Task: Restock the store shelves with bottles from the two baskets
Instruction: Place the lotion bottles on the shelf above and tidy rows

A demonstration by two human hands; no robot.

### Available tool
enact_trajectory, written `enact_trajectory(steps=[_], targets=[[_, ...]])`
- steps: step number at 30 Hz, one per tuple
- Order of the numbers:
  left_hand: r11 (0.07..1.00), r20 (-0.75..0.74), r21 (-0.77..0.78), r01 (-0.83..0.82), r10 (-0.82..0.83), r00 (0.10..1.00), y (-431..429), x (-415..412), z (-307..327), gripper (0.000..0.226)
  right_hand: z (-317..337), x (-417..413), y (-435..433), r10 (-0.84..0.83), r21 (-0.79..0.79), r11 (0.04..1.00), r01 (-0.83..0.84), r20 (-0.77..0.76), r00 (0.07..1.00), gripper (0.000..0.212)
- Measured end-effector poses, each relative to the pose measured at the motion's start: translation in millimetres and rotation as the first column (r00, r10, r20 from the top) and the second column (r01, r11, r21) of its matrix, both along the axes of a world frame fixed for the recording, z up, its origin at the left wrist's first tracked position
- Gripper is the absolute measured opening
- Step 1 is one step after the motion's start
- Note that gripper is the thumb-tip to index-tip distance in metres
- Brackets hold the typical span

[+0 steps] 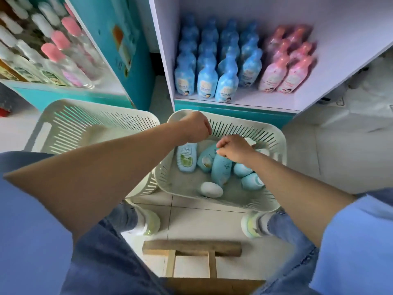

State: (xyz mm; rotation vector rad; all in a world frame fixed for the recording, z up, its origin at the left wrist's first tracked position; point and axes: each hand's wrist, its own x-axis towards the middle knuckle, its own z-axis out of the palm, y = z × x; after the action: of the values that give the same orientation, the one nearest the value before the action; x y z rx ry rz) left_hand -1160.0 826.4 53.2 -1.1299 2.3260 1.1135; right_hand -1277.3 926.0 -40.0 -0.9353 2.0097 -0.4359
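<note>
On the left shelf [104, 87] stand clear pink-capped bottles [70, 60]; below it the left basket [63, 105] sits on the floor, just beside the right basket [274, 135]; the left hand [194, 128] hovers over the right basket's far rim, fingers curled in, nothing visible in them; teal bottles [221, 171] lie inside; the right hand [234, 149] curls over the top end of one, though whether it grips I cannot tell; behind, blue bottles [207, 81] and pink bottles [285, 77] line the right shelf [265, 99].
</note>
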Motion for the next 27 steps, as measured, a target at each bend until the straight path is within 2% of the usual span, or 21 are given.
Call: enact_trajectory(steps=[3,5,8,10,13,17,22,27], targets=[[0.998,0.012,0.034,-0.050,0.049,0.999,-2.1,-7.2,-23.0,0.028,-23.6,-15.8,-0.6,0.022,0.064,0.998,-0.015,-0.114,0.993,0.016],[0.994,0.023,0.060,-0.095,0.094,0.995,-1.2,-14.4,-38.2,0.026,-33.9,-30.4,1.7,-0.014,0.076,0.997,0.032,-0.223,0.975,0.022],[0.992,0.049,0.093,-0.084,0.080,0.996,1.8,-24.7,-53.9,0.024,-39.9,-52.0,8.0,-0.120,0.004,0.991,0.134,-0.417,0.901,0.029],[0.992,0.046,0.105,-0.072,0.068,0.997,4.5,-30.5,-60.4,0.022,-41.7,-65.2,11.1,-0.111,0.003,0.991,0.131,-0.506,0.855,0.034],[0.993,0.048,0.102,-0.063,0.059,0.997,7.5,-35.3,-67.7,0.023,-46.9,-77.6,10.7,0.057,0.138,0.990,0.007,-0.451,0.891,0.046],[0.993,0.059,0.102,-0.056,0.050,0.997,8.9,-39.3,-73.9,0.024,-54.0,-84.7,5.1,0.204,0.258,0.960,-0.106,-0.389,0.899,0.041],[0.995,0.094,0.092,-0.031,0.023,0.995,14.6,-47.1,-84.6,0.023,-62.4,-86.7,5.2,0.282,0.300,0.939,-0.170,-0.381,0.881,0.044],[0.992,0.146,0.123,0.038,-0.056,0.988,32.6,-63.4,-110.4,0.023,-68.1,-92.6,8.6,0.320,0.271,0.937,-0.220,-0.416,0.851,0.027]])
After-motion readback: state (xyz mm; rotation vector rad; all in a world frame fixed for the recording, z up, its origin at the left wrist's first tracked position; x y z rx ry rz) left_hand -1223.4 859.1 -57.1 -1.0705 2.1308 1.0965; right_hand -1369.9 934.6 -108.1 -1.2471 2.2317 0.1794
